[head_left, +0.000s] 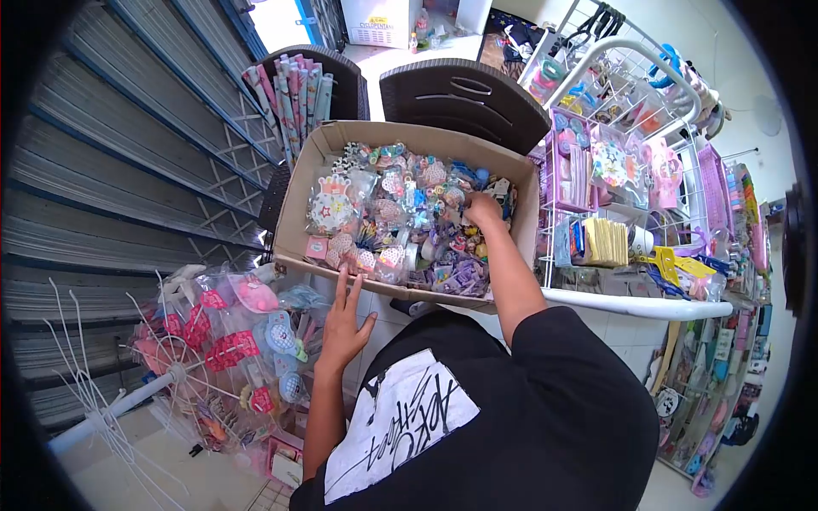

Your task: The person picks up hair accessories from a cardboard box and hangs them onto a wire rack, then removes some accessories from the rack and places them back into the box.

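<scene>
A large cardboard box (pixel 298 198) is filled with many small plastic-wrapped items. My right hand (pixel 482 209) reaches into the right part of the box, among the small packets; its fingertips are partly hidden, and whatever they hold cannot be made out. My left hand (pixel 345 328) is at the near left edge of the box, fingers apart, fingertips by the rim and nothing held. A clear packet with a white crown-topped, star-patterned piece (pixel 332 204) lies at the left inside the box. Purple packets (pixel 460 277) are near the front right.
Right of the box stands a white wire rack (pixel 639 300) with baskets, packets and yellow clips (pixel 669 266). Dark chairs (pixel 464 102) are behind the box. Rolled patterned sheets (pixel 298 94) stand at back left. A round rack (pixel 177 372) of hanging packets is at lower left, beside a folding metal shutter (pixel 128 170).
</scene>
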`<state>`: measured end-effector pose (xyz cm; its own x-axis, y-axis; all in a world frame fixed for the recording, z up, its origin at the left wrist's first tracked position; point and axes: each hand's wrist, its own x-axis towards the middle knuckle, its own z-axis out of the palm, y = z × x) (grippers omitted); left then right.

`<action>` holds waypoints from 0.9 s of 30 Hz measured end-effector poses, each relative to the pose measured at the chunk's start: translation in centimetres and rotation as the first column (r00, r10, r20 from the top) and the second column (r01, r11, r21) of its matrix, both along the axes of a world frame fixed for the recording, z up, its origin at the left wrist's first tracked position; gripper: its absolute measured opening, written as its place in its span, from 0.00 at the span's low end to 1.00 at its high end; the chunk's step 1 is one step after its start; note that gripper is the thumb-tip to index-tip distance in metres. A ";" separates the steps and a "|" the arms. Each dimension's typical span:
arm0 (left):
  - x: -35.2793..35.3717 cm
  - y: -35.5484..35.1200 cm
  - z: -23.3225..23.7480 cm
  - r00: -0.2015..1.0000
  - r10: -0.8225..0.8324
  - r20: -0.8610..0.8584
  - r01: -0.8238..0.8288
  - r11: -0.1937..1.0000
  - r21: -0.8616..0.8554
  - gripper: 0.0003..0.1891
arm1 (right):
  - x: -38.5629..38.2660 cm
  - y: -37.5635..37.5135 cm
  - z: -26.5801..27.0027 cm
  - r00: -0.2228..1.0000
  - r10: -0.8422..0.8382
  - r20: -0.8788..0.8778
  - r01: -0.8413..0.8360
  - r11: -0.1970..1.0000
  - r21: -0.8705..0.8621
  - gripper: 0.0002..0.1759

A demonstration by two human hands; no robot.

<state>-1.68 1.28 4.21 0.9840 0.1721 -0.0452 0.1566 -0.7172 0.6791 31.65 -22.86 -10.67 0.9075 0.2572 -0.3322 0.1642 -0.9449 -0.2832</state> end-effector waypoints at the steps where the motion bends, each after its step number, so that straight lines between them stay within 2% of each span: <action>1: -0.1 0.1 0.0 1.000 -0.010 -0.008 0.010 1.000 0.004 0.42 | -0.1 -0.4 0.5 0.999 -0.034 -0.021 0.035 0.999 0.026 0.21; 4: 0.0 0.4 -0.1 0.999 -0.032 -0.006 0.032 0.999 -0.006 0.43 | -0.6 -0.6 2.2 0.996 -0.060 -0.069 0.063 0.997 0.040 0.23; 6: -0.1 0.4 -0.2 0.999 -0.035 -0.002 0.035 0.999 -0.012 0.43 | -1.1 -0.7 2.3 0.999 -0.011 0.045 0.008 0.997 0.074 0.25; 7: -0.1 0.5 -0.3 0.999 -0.040 0.000 0.040 0.999 -0.019 0.43 | -1.0 -0.6 2.6 0.999 0.029 -0.015 -0.028 0.999 0.041 0.28; 11: -0.1 0.8 -0.5 0.998 -0.050 -0.041 0.048 0.998 -0.048 0.43 | -2.7 -0.4 2.5 0.993 0.120 0.008 -0.120 0.993 0.004 0.28; 13: -0.1 0.8 -0.7 0.998 -0.061 0.000 0.061 0.998 -0.028 0.43 | -3.4 -0.3 0.7 0.975 0.128 0.181 -0.126 0.992 -0.026 0.27; 14: -0.1 0.7 -0.6 0.998 -0.062 0.000 0.062 0.998 -0.028 0.43 | -3.5 -0.7 0.2 0.975 0.127 0.181 -0.124 0.992 -0.026 0.27; 16: -0.1 0.7 -0.2 0.998 -0.061 -0.019 0.060 0.997 -0.045 0.44 | -3.9 -1.1 0.2 0.946 0.114 0.305 -0.153 0.982 0.107 0.25; 17: -0.1 0.7 -0.3 0.998 -0.065 -0.018 0.064 0.997 -0.044 0.44 | -3.8 -1.2 0.3 0.945 0.110 0.307 -0.149 0.983 0.108 0.25; 19: -0.1 0.7 -0.5 0.998 -0.066 0.002 0.066 0.997 -0.042 0.44 | -3.6 -1.3 2.1 0.975 0.140 0.175 -0.158 0.983 0.091 0.20; 23: -0.1 0.7 -0.6 0.998 -0.068 0.004 0.069 0.996 -0.058 0.44 | -3.1 -2.0 2.5 0.989 0.070 0.129 -0.078 0.995 0.059 0.16; 26: -0.1 0.7 -0.6 0.998 -0.068 -0.001 0.067 0.995 -0.073 0.44 | -2.9 -2.3 2.8 0.992 0.035 0.118 -0.048 0.992 0.115 0.14; 27: -0.1 0.6 -0.5 0.998 -0.061 0.007 0.062 0.995 -0.083 0.44 | -3.0 -2.0 3.5 0.990 -0.053 0.129 0.023 0.974 0.226 0.15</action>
